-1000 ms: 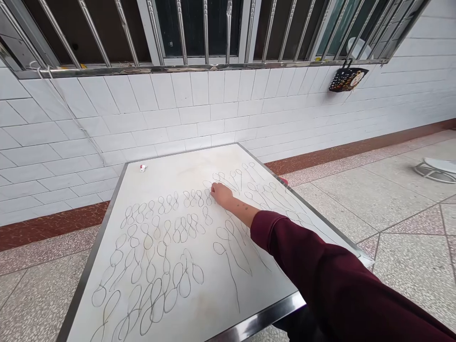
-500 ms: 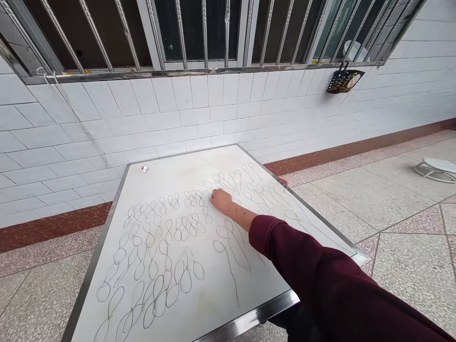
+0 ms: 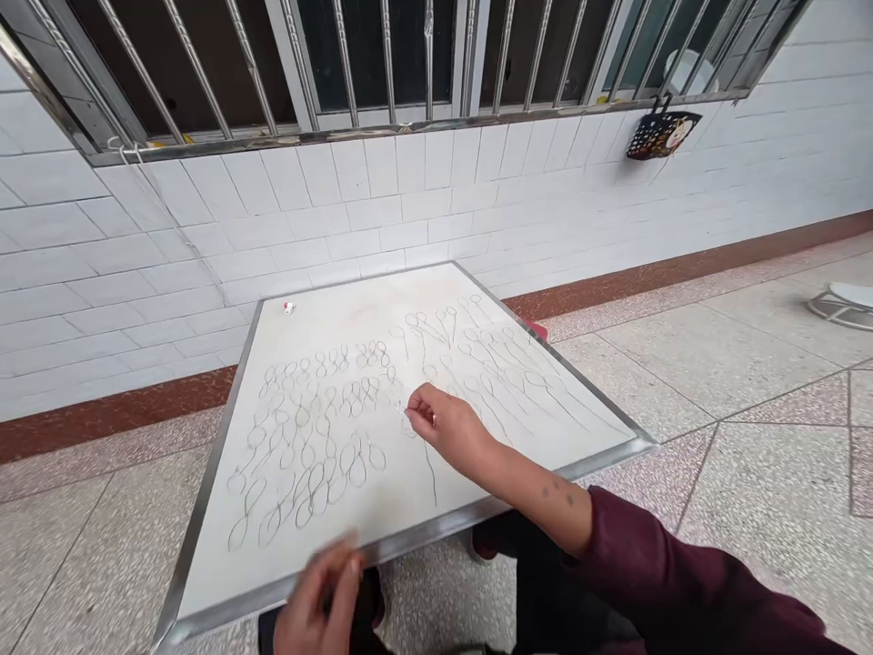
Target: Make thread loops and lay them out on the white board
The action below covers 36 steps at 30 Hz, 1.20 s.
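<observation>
Many thin wire loops (image 3: 320, 455), figure-eights and long-tailed ones, lie in rows on a white table (image 3: 327, 318) with a metal rim. My right hand (image 3: 446, 428), in a dark red sleeve, hovers over the middle of the table. Its thumb and forefinger are pinched on what looks like a thin wire piece, too fine to see clearly. My left hand (image 3: 320, 600) is blurred at the table's near edge, fingers apart and holding nothing.
A small red-and-white object (image 3: 289, 307) lies at the table's far left corner. Behind the table is a white tiled wall under a barred window, where a black basket (image 3: 661, 134) hangs. A round white stand (image 3: 846, 305) sits on the tiled floor at far right.
My right hand has drawn back from the far row of loops to the table's middle with its fingers pinched. My left hand has come into view. The camera has pulled back.
</observation>
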Tool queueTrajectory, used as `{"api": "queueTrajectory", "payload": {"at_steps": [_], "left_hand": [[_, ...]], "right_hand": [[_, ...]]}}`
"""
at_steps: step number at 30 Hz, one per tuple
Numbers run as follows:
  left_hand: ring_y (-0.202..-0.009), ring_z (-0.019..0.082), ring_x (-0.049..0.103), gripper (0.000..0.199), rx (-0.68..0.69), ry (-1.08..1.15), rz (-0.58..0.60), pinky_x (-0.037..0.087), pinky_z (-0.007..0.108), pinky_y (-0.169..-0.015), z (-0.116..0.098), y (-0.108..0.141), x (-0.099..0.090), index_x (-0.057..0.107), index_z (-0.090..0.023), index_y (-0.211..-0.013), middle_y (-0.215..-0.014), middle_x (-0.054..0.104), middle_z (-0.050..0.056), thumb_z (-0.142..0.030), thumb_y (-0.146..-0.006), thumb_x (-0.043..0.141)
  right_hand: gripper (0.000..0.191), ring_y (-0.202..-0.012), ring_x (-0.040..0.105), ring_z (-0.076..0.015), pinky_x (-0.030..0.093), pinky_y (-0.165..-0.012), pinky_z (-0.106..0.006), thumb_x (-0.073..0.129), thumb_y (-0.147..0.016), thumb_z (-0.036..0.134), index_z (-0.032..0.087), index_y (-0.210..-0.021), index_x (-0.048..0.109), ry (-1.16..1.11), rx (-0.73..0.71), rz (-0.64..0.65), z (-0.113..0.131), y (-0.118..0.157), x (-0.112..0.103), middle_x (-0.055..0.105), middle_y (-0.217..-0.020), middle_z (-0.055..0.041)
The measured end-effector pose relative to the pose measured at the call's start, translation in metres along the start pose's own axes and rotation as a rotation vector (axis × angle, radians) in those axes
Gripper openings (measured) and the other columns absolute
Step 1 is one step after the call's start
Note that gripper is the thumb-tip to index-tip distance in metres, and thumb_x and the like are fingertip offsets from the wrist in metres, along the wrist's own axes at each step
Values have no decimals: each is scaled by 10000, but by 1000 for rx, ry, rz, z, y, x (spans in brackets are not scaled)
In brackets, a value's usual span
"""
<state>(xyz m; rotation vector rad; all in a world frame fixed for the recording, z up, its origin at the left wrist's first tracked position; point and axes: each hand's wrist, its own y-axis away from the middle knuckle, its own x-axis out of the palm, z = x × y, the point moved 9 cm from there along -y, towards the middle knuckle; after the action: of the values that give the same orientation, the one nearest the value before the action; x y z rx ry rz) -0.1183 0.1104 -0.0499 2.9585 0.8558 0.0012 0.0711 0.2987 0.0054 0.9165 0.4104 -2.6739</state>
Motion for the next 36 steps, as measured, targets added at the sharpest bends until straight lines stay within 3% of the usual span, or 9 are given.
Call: {"api": "queueTrajectory", "payload": {"at_steps": [1,5,8,12,19,24,28,32,36], "left_hand": [[-870,257,682,407,-60,-14,4,569,345,-754,-5,-2,6,747,-255,-1027,-917,743,42,-408,-672,875],[-917,192,660,526,-67,222,133,529,315,-845,-44,3,46,691,-222,-1177,-983,747,60,-384,-705,857],[-855,156,657,481,-129,365,191,524,307,-845,-50,27,68,700,-216,-1150,-951,737,44,-346,-714,856],[-761,122,637,436,-163,432,186,524,278,-792,-48,58,72,718,-204,-1071,-891,731,25,-300,-679,883],[-728,110,624,430,-119,436,163,523,250,-740,-59,77,70,726,-206,-1018,-846,719,7,-275,-633,906],[-678,96,591,418,-112,414,204,506,219,-662,-62,83,71,739,-207,-1021,-811,702,-1,-276,-641,897],[-673,98,568,424,-147,387,258,479,206,-619,-60,85,72,748,-207,-1041,-798,693,1,-253,-644,888],[-665,114,554,389,-160,316,348,441,208,-581,-61,88,73,756,-182,-1023,-775,688,23,-270,-663,873],[-667,125,544,400,-157,242,419,419,215,-574,-60,90,73,739,-171,-1067,-779,697,40,-288,-701,852]], "right_hand": [[18,-664,571,-141,413,-620,-265,539,-910,248,232,-901,543,-64,-21,-13,9,19,-4,638,-764,19],[53,-621,547,-140,407,-604,-273,572,-891,262,233,-852,553,-236,-66,-22,35,81,-17,608,-690,22],[48,-607,539,-133,405,-590,-267,578,-887,256,234,-850,555,-310,-86,-20,46,113,-25,606,-682,24],[45,-610,551,-129,417,-581,-258,581,-892,258,238,-858,557,-397,-78,19,53,141,-27,621,-698,22],[76,-596,533,-124,414,-568,-251,597,-900,278,238,-856,549,-478,-92,22,61,163,-33,600,-674,30],[136,-663,574,-126,428,-596,-250,641,-895,293,248,-994,559,-593,-33,66,55,171,-31,649,-786,17],[160,-733,570,-131,430,-634,-256,688,-864,292,238,-986,599,-666,-7,93,53,172,-28,634,-817,9],[268,-627,490,-94,358,-524,-222,703,-864,412,231,-1043,619,-926,87,256,52,172,-14,612,-838,13],[302,-509,361,-54,258,-462,-204,732,-841,461,206,-966,631,-1099,182,357,50,173,-4,541,-702,57]]}}
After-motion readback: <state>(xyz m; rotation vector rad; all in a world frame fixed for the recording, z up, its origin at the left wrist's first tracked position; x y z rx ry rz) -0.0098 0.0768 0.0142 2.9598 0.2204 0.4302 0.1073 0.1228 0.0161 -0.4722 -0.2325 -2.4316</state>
